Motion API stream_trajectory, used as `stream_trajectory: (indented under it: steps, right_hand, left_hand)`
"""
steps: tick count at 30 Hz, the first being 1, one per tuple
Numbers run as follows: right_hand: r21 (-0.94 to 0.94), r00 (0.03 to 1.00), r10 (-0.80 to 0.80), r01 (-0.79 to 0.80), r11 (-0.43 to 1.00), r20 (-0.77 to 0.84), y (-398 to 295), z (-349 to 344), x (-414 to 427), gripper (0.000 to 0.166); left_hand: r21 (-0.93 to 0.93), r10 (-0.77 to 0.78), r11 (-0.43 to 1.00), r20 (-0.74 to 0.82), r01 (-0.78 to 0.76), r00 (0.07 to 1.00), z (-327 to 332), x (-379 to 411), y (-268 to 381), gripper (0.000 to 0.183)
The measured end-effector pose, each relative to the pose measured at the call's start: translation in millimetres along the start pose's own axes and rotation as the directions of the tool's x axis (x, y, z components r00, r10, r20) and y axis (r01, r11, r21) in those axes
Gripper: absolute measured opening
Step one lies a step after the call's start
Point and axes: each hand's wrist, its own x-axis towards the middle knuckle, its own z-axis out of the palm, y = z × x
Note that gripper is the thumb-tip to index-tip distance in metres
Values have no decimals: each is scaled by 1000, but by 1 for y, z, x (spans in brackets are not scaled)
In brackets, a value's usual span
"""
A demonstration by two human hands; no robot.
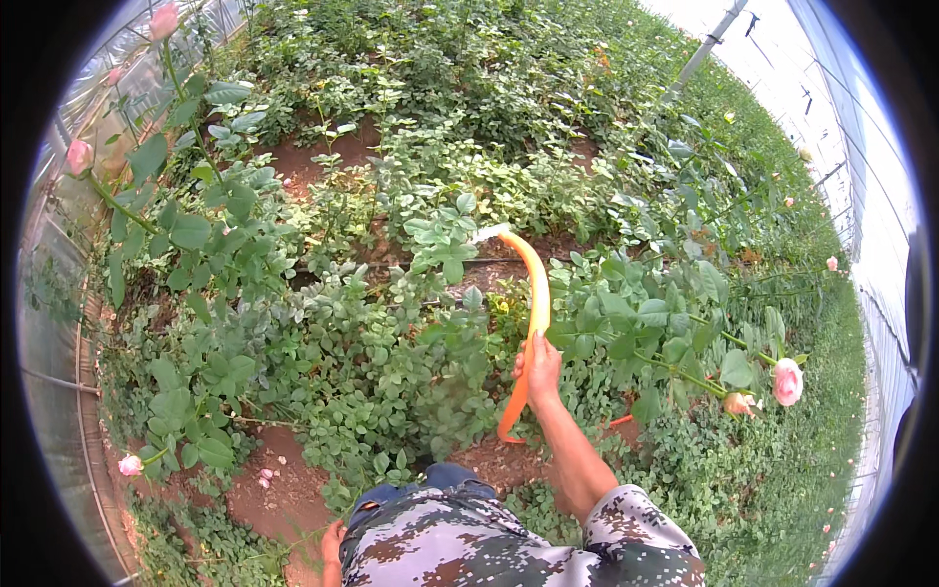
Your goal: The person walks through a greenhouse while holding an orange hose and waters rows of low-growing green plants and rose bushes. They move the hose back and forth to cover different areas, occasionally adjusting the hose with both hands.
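Observation:
My right hand [541,367] grips an orange flat hose [539,286] at about its middle. The hose curves up and bends to the left, where water [485,234] comes out of its end over the leaves of a rose bush [447,238]. Below my hand the hose hangs down and bends towards the soil. My left hand [334,541] hangs low beside my hip, partly hidden by my shirt; whether it holds anything does not show.
Pink roses [787,381] on long stems lean in from the right, others [80,157] from the left. A black drip line [491,260] crosses the bed. Plastic greenhouse film [59,323] borders the left. Bare soil [275,477] with fallen petals shows near my feet.

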Motion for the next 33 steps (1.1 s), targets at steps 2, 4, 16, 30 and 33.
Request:
stream_trajectory:
  steps: [2, 4, 16, 30, 33]
  right_hand:
    - [7, 999, 17, -17, 1000, -34, -9, -4, 20, 53]
    - [17, 1000, 0, -1, 1000, 16, -13, -3, 29, 55]
    - [116, 985, -68, 88, 989, -160, -23, 13, 59, 58]
    - [33, 991, -35, 39, 999, -129, -25, 1, 57, 57]
    - [-66, 999, 45, -43, 997, 28, -12, 8, 42, 59]
  left_hand:
    - [-97, -31, 995, 22, 33, 999, 5, -14, -13, 41]
    - [-653, -93, 737, 161, 176, 983, 5, -26, -27, 44]
    - [-91, -140, 984, 149, 155, 979, -35, -122, 16, 59]
    - [145, 138, 974, 241, -176, 961, -96, -151, 97, 81]
    - [181, 224, 944, 261, -275, 939, -106, -152, 110, 86]
